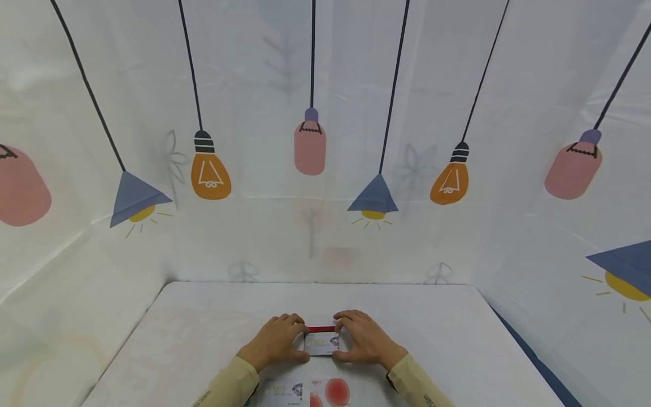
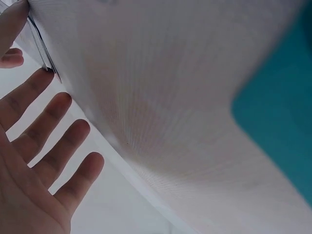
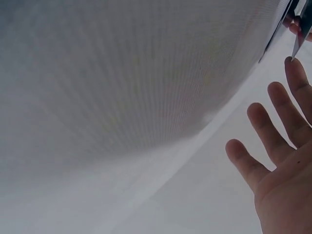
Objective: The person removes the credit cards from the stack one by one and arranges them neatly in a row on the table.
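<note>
A white card (image 1: pixel 322 343) with "VIP" lettering and a diamond picture lies between the two hands on the white table. My left hand (image 1: pixel 278 340) pinches its left end between thumb and index finger. At its right end, my right hand (image 1: pixel 367 339) holds the card in the same way. A red strip (image 1: pixel 321 329) shows along the card's far edge, between the index fingertips. In the right wrist view, a thin tilted card (image 3: pixel 302 36) touches the index fingertip. The other fingers of both hands are spread and hold nothing.
Nearer the body lie another VIP card (image 1: pixel 281 394) and a white card with red circles (image 1: pixel 337 392), side by side. A teal flat thing with a rounded corner (image 2: pixel 278 107) shows in the left wrist view. White sheeting (image 1: pixel 325 237) printed with lamps encloses the table (image 1: pixel 432 333).
</note>
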`<move>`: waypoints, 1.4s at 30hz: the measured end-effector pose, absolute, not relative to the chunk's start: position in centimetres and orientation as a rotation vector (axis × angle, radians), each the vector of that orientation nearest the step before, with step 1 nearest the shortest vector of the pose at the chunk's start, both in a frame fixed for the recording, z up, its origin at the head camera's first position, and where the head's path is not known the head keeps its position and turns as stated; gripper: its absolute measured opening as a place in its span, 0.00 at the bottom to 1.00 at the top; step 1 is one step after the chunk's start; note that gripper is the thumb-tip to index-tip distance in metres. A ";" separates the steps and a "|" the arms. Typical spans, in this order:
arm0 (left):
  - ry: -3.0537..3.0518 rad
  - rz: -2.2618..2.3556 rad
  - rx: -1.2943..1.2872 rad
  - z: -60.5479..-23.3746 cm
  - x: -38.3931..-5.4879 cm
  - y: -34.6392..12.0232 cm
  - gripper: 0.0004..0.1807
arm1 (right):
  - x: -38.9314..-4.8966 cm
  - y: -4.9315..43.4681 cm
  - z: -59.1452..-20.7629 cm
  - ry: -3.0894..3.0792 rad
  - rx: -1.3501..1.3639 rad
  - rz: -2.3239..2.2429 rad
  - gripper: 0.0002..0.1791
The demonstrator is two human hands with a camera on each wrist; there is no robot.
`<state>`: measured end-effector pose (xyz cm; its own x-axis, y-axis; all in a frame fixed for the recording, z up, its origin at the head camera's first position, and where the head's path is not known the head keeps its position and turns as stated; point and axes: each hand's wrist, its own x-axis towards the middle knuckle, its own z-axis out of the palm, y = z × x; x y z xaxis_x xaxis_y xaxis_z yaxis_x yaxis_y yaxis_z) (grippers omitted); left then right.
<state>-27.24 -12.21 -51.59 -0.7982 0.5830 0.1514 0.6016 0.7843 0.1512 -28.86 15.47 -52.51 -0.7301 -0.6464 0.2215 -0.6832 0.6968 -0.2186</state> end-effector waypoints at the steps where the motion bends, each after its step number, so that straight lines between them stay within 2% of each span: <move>1: -2.868 -0.296 -0.962 -51.6 -27.3 -12.3 0.30 | -28.9 15.5 -52.5 -2.770 1.098 0.429 0.24; 13: -2.779 -0.332 -1.007 -51.7 -27.0 -12.7 0.28 | -28.8 16.0 -52.0 -2.778 1.162 0.428 0.24; 24: -2.791 -0.413 -1.013 -51.1 -26.5 -11.5 0.30 | -27.6 17.8 -51.6 -2.823 1.107 0.515 0.23; 42: -2.760 -0.285 -0.981 -50.5 -22.4 -8.3 0.27 | -24.4 20.4 -50.9 -2.620 1.194 0.434 0.22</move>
<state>-22.40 -8.25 -50.49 -0.7603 0.6001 0.2486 0.6382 0.7614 0.1139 -24.38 20.42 -50.94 -0.6417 -0.6944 0.3255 -0.7623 0.6241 -0.1713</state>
